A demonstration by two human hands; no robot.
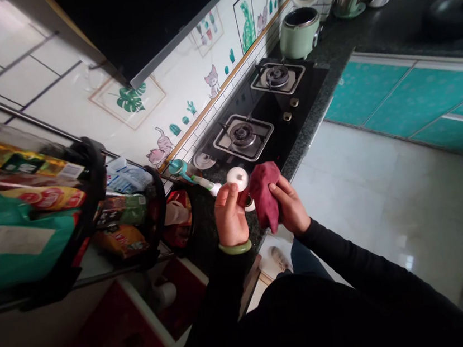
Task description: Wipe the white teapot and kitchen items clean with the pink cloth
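Sleeves: black, running up from the lower edge of the view to both wrists.
Left hand [230,216]: clenched on a white round piece [237,178], thumb and fingertips pinching its lower edge; a green bangle [235,247] sits on the wrist.
White round piece: held up above the near edge of the table [308,127], flat face toward the camera, with a small dimple at its middle.
Right hand [291,206]: grasping a red cloth [264,191], fingers pressed into the fabric.
Red cloth: bunched between the two hands, touching the right side of the white round piece and hanging down past the fingers.
Below the piece: something small and pale shows between the hands; what it is cannot be told.
Table: dark speckled stone, running away along the wall.
Teal-and-white tool [192,175]: lying on the table just left of the left hand.
Rack [92,173]: black wire baskets at the left, packed with coloured packets.
Hob [269,140]: black glass, set into the table beyond the hands.
Near burner [242,134]: unlit and bare.
Far burner [276,76]: unlit and bare; two knobs lie beside the burners toward the table's edge.
Green cooker [300,31]: standing past the far burner, lid raised.
Wall [186,83]: white tiles with cat and plant stickers, under a black hood [145,21].
Cupboards [416,97]: teal doors at the right, above a glossy white floor [386,199].
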